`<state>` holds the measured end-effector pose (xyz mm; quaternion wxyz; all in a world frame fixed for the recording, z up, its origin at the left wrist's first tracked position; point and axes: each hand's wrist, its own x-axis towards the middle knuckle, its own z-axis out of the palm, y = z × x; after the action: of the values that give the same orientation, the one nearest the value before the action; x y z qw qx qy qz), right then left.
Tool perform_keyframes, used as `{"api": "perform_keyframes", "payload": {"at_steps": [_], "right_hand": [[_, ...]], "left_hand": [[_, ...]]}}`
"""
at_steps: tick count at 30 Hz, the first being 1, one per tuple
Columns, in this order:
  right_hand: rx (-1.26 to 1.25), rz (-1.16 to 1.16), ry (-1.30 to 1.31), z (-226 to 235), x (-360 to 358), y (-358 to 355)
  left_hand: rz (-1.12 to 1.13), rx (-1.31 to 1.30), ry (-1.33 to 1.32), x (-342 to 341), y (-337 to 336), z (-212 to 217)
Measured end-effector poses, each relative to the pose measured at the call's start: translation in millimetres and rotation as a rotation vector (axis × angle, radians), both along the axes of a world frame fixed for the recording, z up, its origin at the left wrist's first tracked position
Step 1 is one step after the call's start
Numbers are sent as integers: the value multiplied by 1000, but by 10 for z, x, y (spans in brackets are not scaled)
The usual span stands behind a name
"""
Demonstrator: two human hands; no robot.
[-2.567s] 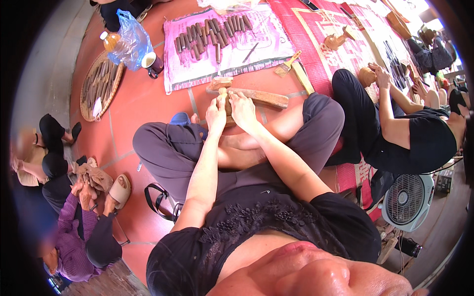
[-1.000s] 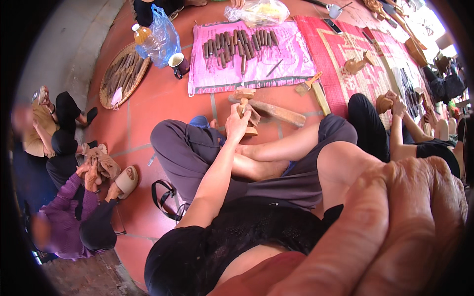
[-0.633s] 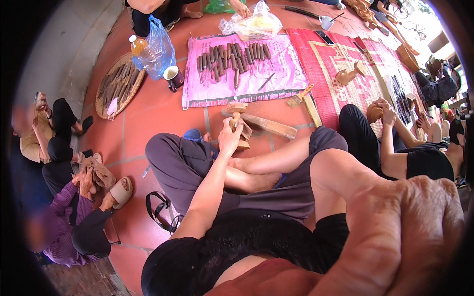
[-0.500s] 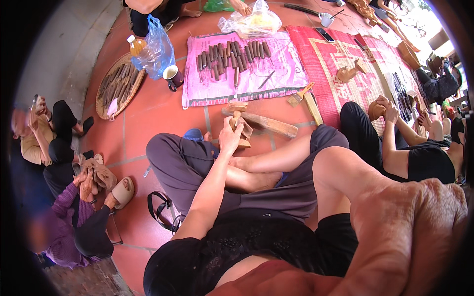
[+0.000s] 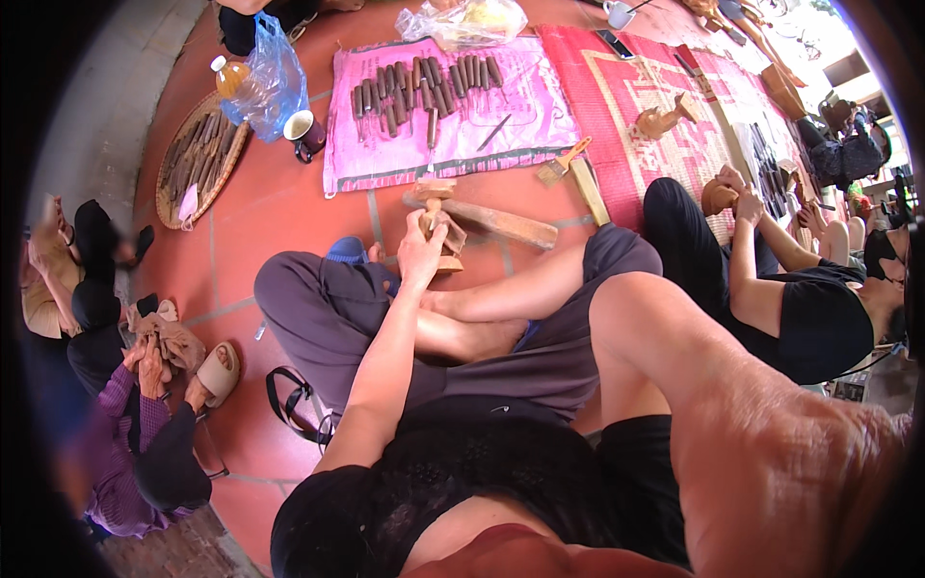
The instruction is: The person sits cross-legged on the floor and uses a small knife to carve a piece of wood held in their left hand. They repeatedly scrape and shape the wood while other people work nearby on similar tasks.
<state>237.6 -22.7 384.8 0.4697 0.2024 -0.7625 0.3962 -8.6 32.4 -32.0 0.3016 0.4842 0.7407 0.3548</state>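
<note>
My left hand [image 5: 424,246] is closed around a small carved wooden piece [image 5: 436,205], upright above the floor before my crossed legs. A flat top and a lighter round base [image 5: 448,264] show above and below my fingers. Against it is a brown flap-like piece [image 5: 454,235] whose kind I cannot tell. Just behind lies a long worn wooden bar [image 5: 511,225]. My right arm is bent up toward the camera, and my right hand [image 5: 843,453] looms very near at the lower right, its fingers hidden.
Many wood-handled carving tools [image 5: 424,87] lie on a pink cloth [image 5: 356,164]. A flat brush [image 5: 564,162] and a wood strip [image 5: 588,193] lie by a red mat [image 5: 617,173]. At left are a mug [image 5: 304,136] and a tool-filled basket [image 5: 166,214]. People sit on both sides.
The view has shifted, so the whole scene sits further left and higher. My left hand keeps its hold on the carved piece. My right hand stays raised close to the camera.
</note>
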Motion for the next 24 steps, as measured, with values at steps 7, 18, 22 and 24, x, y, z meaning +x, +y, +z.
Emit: {"api": "perform_keyframes", "payload": {"at_steps": [7, 18, 22, 24], "right_hand": [[2, -29, -12, 6, 82, -128], [-25, -46, -4, 25, 53, -191], [-34, -36, 19, 98, 58, -156], [-54, -6, 43, 81, 26, -129]], "left_hand": [[-13, -6, 18, 18, 55, 45], [-9, -29, 9, -30, 30, -6], [-10, -28, 23, 5, 49, 61], [-4, 17, 12, -48, 20, -63]]}}
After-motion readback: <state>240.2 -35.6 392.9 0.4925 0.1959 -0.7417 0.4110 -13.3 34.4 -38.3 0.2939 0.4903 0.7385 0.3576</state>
